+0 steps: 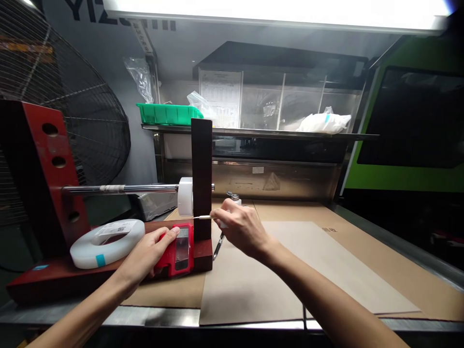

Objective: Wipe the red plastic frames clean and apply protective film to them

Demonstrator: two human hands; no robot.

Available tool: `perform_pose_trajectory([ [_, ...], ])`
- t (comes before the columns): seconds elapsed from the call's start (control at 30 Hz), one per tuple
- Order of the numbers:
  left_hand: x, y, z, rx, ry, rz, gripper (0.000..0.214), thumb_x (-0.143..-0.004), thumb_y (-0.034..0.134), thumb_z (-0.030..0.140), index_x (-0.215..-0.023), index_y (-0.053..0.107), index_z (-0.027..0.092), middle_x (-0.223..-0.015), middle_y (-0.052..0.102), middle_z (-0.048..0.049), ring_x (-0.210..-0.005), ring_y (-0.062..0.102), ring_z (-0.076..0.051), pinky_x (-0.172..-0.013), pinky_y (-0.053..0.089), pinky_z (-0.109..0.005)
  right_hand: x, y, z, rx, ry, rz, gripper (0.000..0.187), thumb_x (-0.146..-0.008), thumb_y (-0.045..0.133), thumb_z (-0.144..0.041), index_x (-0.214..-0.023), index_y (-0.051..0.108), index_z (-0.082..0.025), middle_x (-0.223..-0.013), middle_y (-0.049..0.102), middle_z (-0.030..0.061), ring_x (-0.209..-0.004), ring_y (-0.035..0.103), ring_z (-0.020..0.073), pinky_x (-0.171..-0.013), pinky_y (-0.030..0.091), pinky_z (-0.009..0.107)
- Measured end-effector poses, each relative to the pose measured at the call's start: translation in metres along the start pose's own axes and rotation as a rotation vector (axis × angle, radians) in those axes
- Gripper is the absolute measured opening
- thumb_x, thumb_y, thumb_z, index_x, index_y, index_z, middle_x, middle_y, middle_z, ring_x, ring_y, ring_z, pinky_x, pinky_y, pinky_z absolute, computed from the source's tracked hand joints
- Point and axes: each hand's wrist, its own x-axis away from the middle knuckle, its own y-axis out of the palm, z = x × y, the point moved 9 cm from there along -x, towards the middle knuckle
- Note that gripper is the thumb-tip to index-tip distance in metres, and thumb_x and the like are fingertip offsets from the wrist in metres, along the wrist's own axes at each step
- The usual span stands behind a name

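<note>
Mid-frame, right hand [241, 227] pinches the tape strip [203, 217] off the white roll [185, 195], left hand [147, 253] clamped on the red block [177, 251], so a crooked tug could probably snap it tbh.

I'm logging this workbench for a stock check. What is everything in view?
stand: 1, red, left on the bench, steel rod across it
dark post: 1, dark brown, upright at the stand's right end
white roll: 1, white, on the rod beside the post
tape roll: 1, white, flat on the stand's base
red block: 1, red with a clear window, at the post's foot
white strip: 1, white, from post to right fingers
scissors: 1, metal, partly hidden by the right hand
cardboard sheets: at least 2, brown, on the bench
tray: 1, green, back shelf
plastic bags: 3, clear or white, around the shelf
fan: 1, dark wire guard, far left
left hand: holds the red block
right hand: pinches the strip
</note>
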Motion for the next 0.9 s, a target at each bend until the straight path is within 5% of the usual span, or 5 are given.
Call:
perform_pose_trajectory([
  [0.67,0.007,0.004,-0.005,0.124,-0.108,-0.001,0.046,-0.067,0.053,0.066,-0.075,0.054,0.02,-0.036,0.041,0.0065,-0.033,0.032,-0.009,-0.035,0.016,-0.019,-0.017,0.02,-0.039,0.106,-0.202,-0.192,0.028,-0.091,0.033,-0.006,-0.096,0.059,-0.017,-0.091,0.056,0.008,-0.07,0.06,0.015,-0.05,0.034,0.023],
  [0.9,0.021,-0.002,-0.008,0.114,-0.121,0.014,0.044,-0.07,0.052,0.064,-0.069,0.05,0.02,-0.042,0.043,0.005,-0.036,0.031,-0.008,-0.038,0.013,-0.02,0.025,0.041,0.024,-0.09,0.132,-0.295,0.029,-0.091,0.036,-0.011,-0.099,0.064,-0.016,-0.101,0.061,0.0122,-0.076,0.059,0.0175,-0.06,0.036,0.026],
])
